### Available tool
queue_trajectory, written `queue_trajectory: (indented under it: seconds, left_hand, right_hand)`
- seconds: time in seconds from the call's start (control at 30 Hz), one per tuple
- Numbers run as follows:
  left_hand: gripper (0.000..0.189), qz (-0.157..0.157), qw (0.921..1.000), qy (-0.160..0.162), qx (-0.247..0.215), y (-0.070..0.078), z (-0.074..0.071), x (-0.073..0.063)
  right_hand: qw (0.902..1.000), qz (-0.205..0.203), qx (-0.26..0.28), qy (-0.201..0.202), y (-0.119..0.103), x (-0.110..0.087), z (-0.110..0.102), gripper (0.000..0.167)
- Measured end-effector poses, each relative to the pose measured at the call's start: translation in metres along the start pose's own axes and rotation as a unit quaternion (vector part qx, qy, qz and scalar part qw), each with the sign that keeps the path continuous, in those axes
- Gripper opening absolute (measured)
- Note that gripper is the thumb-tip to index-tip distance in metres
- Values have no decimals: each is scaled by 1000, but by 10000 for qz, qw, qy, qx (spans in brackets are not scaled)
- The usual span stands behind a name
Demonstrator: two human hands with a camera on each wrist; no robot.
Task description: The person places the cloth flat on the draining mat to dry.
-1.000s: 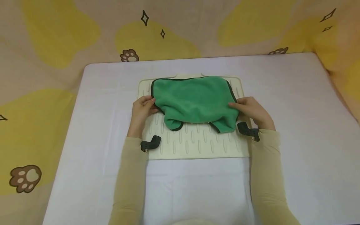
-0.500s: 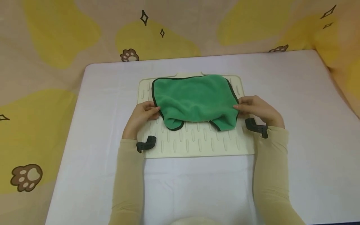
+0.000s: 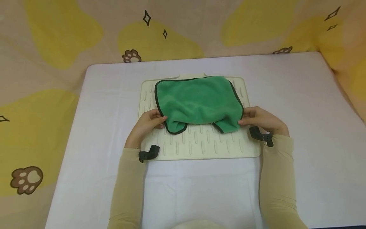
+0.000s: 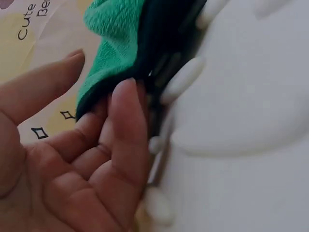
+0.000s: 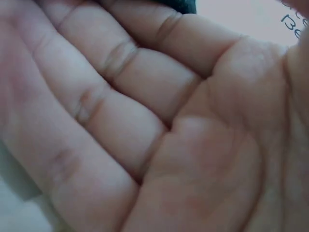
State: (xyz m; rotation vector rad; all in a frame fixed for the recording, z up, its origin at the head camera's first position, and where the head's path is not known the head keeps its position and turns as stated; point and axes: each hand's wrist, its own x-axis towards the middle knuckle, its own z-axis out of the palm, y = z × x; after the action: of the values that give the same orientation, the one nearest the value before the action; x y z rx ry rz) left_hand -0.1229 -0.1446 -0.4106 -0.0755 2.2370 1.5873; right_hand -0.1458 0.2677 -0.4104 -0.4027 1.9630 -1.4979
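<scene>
A green cloth (image 3: 197, 98) with dark edging lies over a cream ridged mat (image 3: 197, 146), its near side rumpled, with two corners sticking out toward the front. My left hand (image 3: 147, 125) is at the cloth's left edge; in the left wrist view its fingers (image 4: 126, 113) reach under the dark edging while the thumb stands apart from them. On the opposite side my right hand (image 3: 264, 119) touches the right edge, thumb at the green side and fingertips partly hidden by the cloth. The right wrist view shows the palm and long, fairly straight fingers (image 5: 120, 92).
The mat lies on a white-covered table (image 3: 308, 127). Behind and to the left hangs a yellow and beige patterned fabric (image 3: 177, 19). A pale rounded thing (image 3: 198, 224) shows at the bottom edge. Dark wrist cameras, such as the left one (image 3: 149, 153), sit by both sleeves.
Both hands have slid down along the cloth's side edges toward the front, the left one also a little inward at the end. The cloth itself has hardly shifted.
</scene>
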Motion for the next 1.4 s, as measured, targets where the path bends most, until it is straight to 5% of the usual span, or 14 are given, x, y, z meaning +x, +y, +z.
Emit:
queue_trajectory:
  seconds: [0.1, 0.33, 0.53, 0.83, 0.97, 1.13, 1.4]
  left_hand:
    - [20, 31, 9997, -10, 231, -2, -4, -2]
    - [10, 246, 9957, 323, -827, -6, -13, -4]
    - [9, 262, 9908, 566, -1204, -6, -17, -3]
    - [11, 360, 9880, 819, -1260, -4, -19, -4]
    - [14, 285, 9928, 578, -1008, -5, -20, -5]
    - [25, 105, 9995, -218, -192, -9, -29, -10]
    - [27, 538, 9954, -712, 341, -12, -34, -13]
  right_hand:
    - [10000, -22, -75, 37, 0, 2, 1, 21]
    - [9991, 146, -134, 378, -2, 3, 0, 13]
    - [9979, 139, -132, 614, -3, -3, -4, 15]
    - [9906, -677, -41, 1184, -5, -9, -6, 12]
    - [9897, -705, -21, 1247, -6, -7, -5, 11]
    - [9937, 102, -288, 1075, -6, -5, -3, 17]
    - [9973, 326, -641, 136, -6, -6, -4, 45]
